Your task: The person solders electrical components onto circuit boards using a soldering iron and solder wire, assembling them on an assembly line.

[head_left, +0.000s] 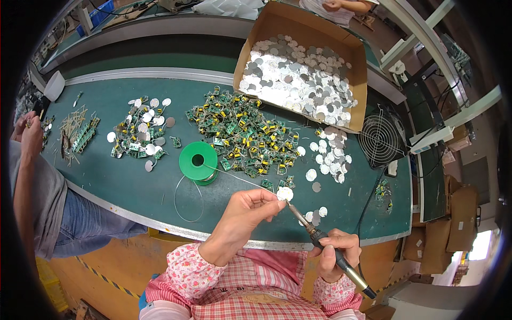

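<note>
My left hand (pixel 237 218) pinches a thin solder wire (pixel 240 178) near its end, close to a round silvery-white disc (pixel 285 192). That wire runs back to a green spool (pixel 188 160) lying on the bench, left of my hand. In my right hand (pixel 337 252) is a soldering iron (pixel 300 215) with a dark handle, tilted so its tip meets the disc's lower edge beside my left fingertips. Small green circuit boards (pixel 266 184) lie right around the disc. Whether the disc is joined to a board is hidden. A few loose discs (pixel 316 216) sit beside the iron's shaft.
Beyond the disc spreads a heap of circuit boards with yellow parts (pixel 245 128). A cardboard box (pixel 242 66) of discs stands behind it, a round fan (pixel 380 137) to its right. Boards with discs (pixel 140 128) lie left. One person (pixel 33 133) sits far left; another stands behind the box.
</note>
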The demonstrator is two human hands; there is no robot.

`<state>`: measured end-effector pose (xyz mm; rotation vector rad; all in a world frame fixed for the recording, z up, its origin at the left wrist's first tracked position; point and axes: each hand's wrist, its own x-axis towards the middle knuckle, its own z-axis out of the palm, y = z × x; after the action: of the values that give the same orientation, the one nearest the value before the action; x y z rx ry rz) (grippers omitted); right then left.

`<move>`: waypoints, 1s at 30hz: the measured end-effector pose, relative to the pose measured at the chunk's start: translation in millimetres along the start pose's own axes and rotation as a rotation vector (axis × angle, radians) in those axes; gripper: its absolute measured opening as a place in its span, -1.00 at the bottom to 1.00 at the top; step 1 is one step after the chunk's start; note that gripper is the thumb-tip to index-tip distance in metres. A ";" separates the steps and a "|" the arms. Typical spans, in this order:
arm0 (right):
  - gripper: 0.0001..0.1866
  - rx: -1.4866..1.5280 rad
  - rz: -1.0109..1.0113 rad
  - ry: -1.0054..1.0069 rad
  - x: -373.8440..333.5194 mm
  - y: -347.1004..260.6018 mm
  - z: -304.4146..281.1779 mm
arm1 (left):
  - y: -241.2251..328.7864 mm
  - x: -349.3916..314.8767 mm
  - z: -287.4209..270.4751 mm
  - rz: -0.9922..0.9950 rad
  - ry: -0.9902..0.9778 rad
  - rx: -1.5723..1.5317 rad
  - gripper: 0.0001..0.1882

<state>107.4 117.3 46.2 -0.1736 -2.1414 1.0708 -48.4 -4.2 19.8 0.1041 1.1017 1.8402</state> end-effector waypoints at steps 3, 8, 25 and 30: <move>-0.74 -0.003 0.019 0.014 0.8 0.3 2.7 | -0.7 0.7 -1.1 -0.012 -0.007 0.011 -0.96; -0.85 0.108 -0.013 0.147 -5.0 2.5 -1.3 | -4.2 1.7 -2.9 -0.003 -0.021 0.003 -0.96; -0.81 -0.074 0.316 0.201 2.3 25.1 -0.3 | 70.9 -66.6 -33.4 0.882 0.528 1.172 -0.88; -0.86 -0.054 0.331 0.112 -1.6 46.7 13.4 | 116.5 -50.0 -100.7 0.806 1.059 1.653 -0.79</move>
<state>91.0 138.2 5.6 -0.6171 -2.0856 1.1565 -150.3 -122.5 62.6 0.6223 3.4652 0.8897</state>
